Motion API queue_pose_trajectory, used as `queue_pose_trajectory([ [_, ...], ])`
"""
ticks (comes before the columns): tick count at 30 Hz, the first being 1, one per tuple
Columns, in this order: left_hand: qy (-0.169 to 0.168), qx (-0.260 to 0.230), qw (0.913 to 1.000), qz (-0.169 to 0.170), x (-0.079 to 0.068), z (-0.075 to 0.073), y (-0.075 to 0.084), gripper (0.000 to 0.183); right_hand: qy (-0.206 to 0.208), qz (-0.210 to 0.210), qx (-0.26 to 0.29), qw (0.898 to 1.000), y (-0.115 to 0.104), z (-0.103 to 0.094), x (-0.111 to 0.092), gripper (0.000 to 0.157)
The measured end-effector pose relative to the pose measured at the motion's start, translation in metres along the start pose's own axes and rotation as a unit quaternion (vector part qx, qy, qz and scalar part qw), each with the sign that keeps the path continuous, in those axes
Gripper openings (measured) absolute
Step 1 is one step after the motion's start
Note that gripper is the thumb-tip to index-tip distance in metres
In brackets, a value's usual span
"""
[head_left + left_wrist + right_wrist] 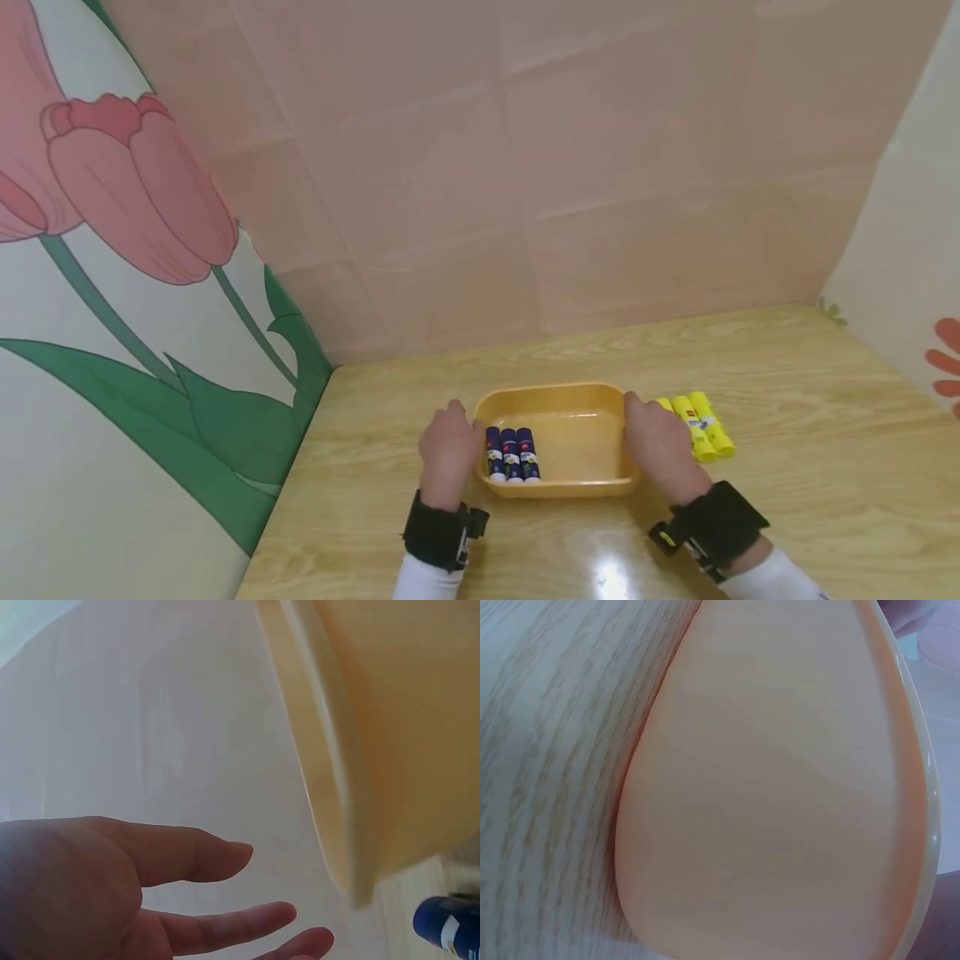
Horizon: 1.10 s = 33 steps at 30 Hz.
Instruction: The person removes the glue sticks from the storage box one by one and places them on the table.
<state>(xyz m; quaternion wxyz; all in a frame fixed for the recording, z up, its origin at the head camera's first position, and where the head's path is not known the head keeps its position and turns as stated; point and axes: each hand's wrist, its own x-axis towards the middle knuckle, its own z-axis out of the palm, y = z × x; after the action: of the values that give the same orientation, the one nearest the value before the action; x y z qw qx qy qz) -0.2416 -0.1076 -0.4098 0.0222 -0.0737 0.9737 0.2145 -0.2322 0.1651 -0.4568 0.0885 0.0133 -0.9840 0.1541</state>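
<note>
A yellow-orange plastic tray (577, 450) sits on the table between my hands. Three dark blue glue sticks (512, 456) with white ends lie side by side at its left end. In the head view my left hand (448, 446) is at the tray's left rim. The left wrist view has that hand (187, 892) with thumb and fingers extended and parted, near the rim, and a blue glue stick (450, 926) at lower right. My right hand (660, 437) grips the tray's right rim. The tray's wall (765, 795) fills most of the right wrist view.
Yellow glue sticks (703, 427) lie on the wooden table (810, 417) just right of my right hand, which partly hides them. A pinkish covered wall (525, 208) rises behind the table. A tulip-patterned panel (142, 192) stands at the left, a pale one (915, 250) at right.
</note>
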Motion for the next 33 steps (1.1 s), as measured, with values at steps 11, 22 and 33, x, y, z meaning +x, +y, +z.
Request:
queue_pose_trajectory([
  [11, -0.001, 0.011, 0.9976, 0.068, -0.008, 0.012, 0.036, 0.029, 0.014, -0.01, -0.002, 1.0, 0.002, 0.004, 0.0, 0.014],
  [22, -0.025, 0.043, 0.9951, 0.085, -0.003, 0.037, 0.056, 0.031, 0.001, -0.006, 0.004, 1.0, 0.001, 0.003, 0.0, 0.012],
  [33, -0.038, 0.135, 0.9878, 0.068, 0.007, 0.054, 0.065, 0.033, -0.014, 0.001, 0.003, 1.0, 0.001, 0.001, 0.002, 0.014],
])
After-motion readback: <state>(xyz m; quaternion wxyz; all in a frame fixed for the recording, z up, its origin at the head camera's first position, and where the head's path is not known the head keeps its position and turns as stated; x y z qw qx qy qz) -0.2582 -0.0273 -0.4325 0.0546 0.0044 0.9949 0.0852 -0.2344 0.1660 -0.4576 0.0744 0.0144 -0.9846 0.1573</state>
